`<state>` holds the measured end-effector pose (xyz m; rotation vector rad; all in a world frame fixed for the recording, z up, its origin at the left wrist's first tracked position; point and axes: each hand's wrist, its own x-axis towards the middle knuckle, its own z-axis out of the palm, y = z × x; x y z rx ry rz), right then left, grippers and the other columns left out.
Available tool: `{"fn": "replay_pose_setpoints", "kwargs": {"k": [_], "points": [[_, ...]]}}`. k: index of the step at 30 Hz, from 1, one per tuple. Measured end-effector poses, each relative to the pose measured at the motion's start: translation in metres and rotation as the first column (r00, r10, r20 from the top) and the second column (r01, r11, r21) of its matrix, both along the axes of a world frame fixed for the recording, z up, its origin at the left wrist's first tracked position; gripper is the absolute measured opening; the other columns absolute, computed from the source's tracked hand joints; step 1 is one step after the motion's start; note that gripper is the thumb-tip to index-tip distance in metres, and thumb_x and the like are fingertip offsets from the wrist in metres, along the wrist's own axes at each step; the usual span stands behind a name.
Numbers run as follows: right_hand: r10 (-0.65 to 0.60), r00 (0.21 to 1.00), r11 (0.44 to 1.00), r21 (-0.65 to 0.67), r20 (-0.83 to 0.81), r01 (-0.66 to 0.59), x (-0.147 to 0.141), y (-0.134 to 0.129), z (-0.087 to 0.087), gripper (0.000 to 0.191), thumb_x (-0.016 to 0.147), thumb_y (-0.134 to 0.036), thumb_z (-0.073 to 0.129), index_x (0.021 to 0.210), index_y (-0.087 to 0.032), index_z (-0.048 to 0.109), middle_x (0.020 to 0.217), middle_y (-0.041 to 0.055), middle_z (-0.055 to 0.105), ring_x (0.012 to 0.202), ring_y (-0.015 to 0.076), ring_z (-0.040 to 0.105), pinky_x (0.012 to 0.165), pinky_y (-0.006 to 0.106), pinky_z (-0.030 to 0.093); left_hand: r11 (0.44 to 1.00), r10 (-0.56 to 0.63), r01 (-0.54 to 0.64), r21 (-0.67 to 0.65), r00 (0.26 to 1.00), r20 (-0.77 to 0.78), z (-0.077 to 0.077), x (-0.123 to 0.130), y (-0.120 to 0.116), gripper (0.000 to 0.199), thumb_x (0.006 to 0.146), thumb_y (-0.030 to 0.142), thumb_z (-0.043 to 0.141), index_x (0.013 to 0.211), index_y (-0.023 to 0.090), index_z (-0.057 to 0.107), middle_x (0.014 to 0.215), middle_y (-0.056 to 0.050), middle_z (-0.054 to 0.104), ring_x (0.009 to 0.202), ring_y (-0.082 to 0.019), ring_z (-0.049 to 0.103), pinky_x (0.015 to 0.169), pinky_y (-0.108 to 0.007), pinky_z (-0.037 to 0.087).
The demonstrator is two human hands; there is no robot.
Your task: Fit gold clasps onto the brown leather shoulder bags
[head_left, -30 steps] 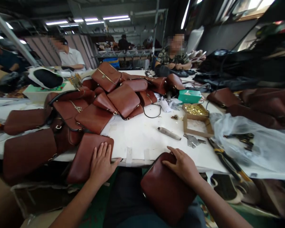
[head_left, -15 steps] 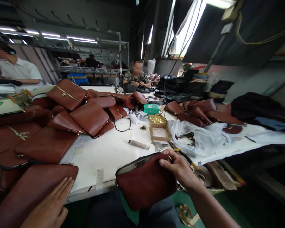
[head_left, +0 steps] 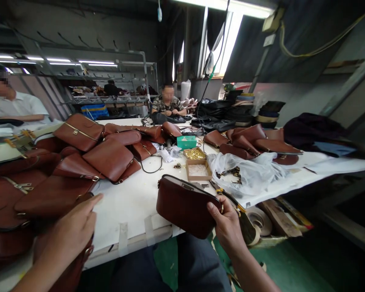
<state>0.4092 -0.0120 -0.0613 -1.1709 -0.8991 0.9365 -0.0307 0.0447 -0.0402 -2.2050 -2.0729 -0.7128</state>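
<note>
My right hand (head_left: 228, 221) grips a reddish-brown leather bag (head_left: 184, 207) by its right end, thumb on the front. The bag is raised over the table's front edge, with its dark-edged top opening upward and a pale lining showing. On the left, my left hand (head_left: 74, 223) has its fingers stretched out, the index finger pointing toward the bare tabletop. Below it, a brown bag (head_left: 71, 267) hangs at the table edge, partly covered by my hand and forearm. Beside this hand lies another brown bag (head_left: 53, 196) in the pile.
More brown bags (head_left: 108, 158) are heaped along the left of the white table (head_left: 130, 198). Cardboard boxes hold gold hardware (head_left: 194, 153) and pale small pieces (head_left: 197, 170). Crumpled plastic (head_left: 252, 172) and yellow-handled pliers (head_left: 228, 194) lie to the right. Two co-workers sit across the table.
The bag in my right hand has risen and turned, showing its front. My left hand has lifted from lying flat on a bag, which has slid down toward the table edge. The view has shifted right.
</note>
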Motion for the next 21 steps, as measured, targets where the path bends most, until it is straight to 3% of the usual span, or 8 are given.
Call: {"fn": "replay_pose_setpoints", "kwargs": {"k": [4, 7, 9, 10, 13, 15, 18, 21], "points": [[0.094, 0.991, 0.993, -0.073, 0.090, -0.088, -0.009, -0.015, 0.003, 0.041, 0.082, -0.057, 0.082, 0.086, -0.023, 0.059, 0.068, -0.0041, 0.050, 0.062, 0.0130, 0.042, 0.056, 0.025, 0.034, 0.980, -0.098, 0.133, -0.150, 0.970, 0.221, -0.016, 0.073, 0.042, 0.050, 0.090, 0.048, 0.049, 0.119, 0.017, 0.077, 0.129, -0.014, 0.076, 0.125, -0.034, 0.069, 0.114, -0.047, 0.051], [0.143, 0.986, 0.985, -0.113, 0.090, -0.133, -0.015, -0.030, -0.008, 0.043, 0.082, -0.059, 0.081, 0.083, -0.022, 0.058, 0.068, -0.0041, 0.049, 0.062, 0.0130, 0.041, 0.056, 0.025, 0.033, 0.954, -0.086, 0.236, -0.185, 0.806, 0.586, -0.017, 0.113, 0.044, 0.058, 0.092, 0.062, 0.055, 0.124, 0.016, 0.074, 0.128, -0.013, 0.077, 0.123, -0.032, 0.071, 0.108, -0.044, 0.055], [0.162, 0.986, 0.979, -0.136, 0.047, -0.154, -0.018, -0.039, -0.019, 0.044, 0.082, -0.059, 0.081, 0.082, -0.022, 0.057, 0.068, -0.0045, 0.048, 0.063, 0.0128, 0.040, 0.057, 0.025, 0.032, 0.874, -0.141, 0.436, -0.213, 0.649, 0.748, -0.008, 0.131, 0.032, 0.061, 0.095, 0.064, 0.056, 0.129, 0.017, 0.071, 0.131, -0.013, 0.075, 0.124, -0.030, 0.070, 0.109, -0.041, 0.054], [0.170, 0.985, 0.975, -0.149, 0.030, -0.164, -0.019, -0.044, -0.024, 0.043, 0.082, -0.058, 0.082, 0.082, -0.022, 0.058, 0.068, -0.0046, 0.047, 0.063, 0.0127, 0.039, 0.057, 0.025, 0.032, 0.787, -0.170, 0.558, -0.263, 0.605, 0.778, -0.002, 0.139, 0.024, 0.059, 0.096, 0.064, 0.056, 0.131, 0.018, 0.071, 0.131, -0.012, 0.075, 0.122, -0.029, 0.071, 0.108, -0.039, 0.055], [0.206, 0.978, 0.959, -0.196, -0.013, -0.205, -0.018, -0.058, -0.035, 0.041, 0.083, -0.057, 0.082, 0.085, -0.022, 0.061, 0.073, -0.0029, 0.054, 0.068, 0.0137, 0.044, 0.062, 0.026, 0.035, 0.475, -0.263, 0.745, -0.469, 0.629, 0.732, 0.012, 0.158, 0.002, 0.050, 0.098, 0.058, 0.060, 0.133, 0.024, 0.072, 0.123, -0.007, 0.079, 0.111, -0.026, 0.074, 0.098, -0.033, 0.058], [0.241, 0.970, 0.941, -0.234, -0.043, -0.245, -0.013, -0.069, -0.042, 0.041, 0.082, -0.058, 0.082, 0.088, -0.022, 0.064, 0.080, -0.0006, 0.061, 0.073, 0.0155, 0.050, 0.066, 0.027, 0.039, 0.371, -0.304, 0.756, -0.539, 0.647, 0.699, 0.012, 0.167, -0.009, 0.046, 0.100, 0.057, 0.059, 0.132, 0.027, 0.073, 0.120, -0.004, 0.079, 0.106, -0.024, 0.075, 0.092, -0.031, 0.059], [0.277, 0.956, 0.904, -0.311, -0.095, -0.293, 0.001, -0.083, -0.057, 0.046, 0.079, -0.063, 0.082, 0.086, -0.022, 0.064, 0.080, 0.0004, 0.064, 0.073, 0.0167, 0.053, 0.067, 0.028, 0.040, 0.323, -0.326, 0.757, -0.568, 0.652, 0.684, -0.002, 0.174, -0.019, 0.045, 0.101, 0.055, 0.054, 0.131, 0.028, 0.075, 0.121, -0.003, 0.079, 0.107, -0.024, 0.074, 0.096, -0.032, 0.058], [0.252, 0.958, 0.896, -0.341, -0.134, -0.283, 0.023, -0.087, -0.075, 0.057, 0.077, -0.075, 0.077, 0.093, -0.021, 0.070, 0.086, 0.0043, 0.070, 0.078, 0.0207, 0.060, 0.071, 0.032, 0.046, 0.371, -0.400, 0.731, -0.572, 0.682, 0.612, -0.018, 0.175, -0.027, 0.041, 0.100, 0.047, 0.057, 0.131, 0.029, 0.075, 0.128, -0.003, 0.077, 0.117, -0.026, 0.072, 0.107, -0.036, 0.054]]}}
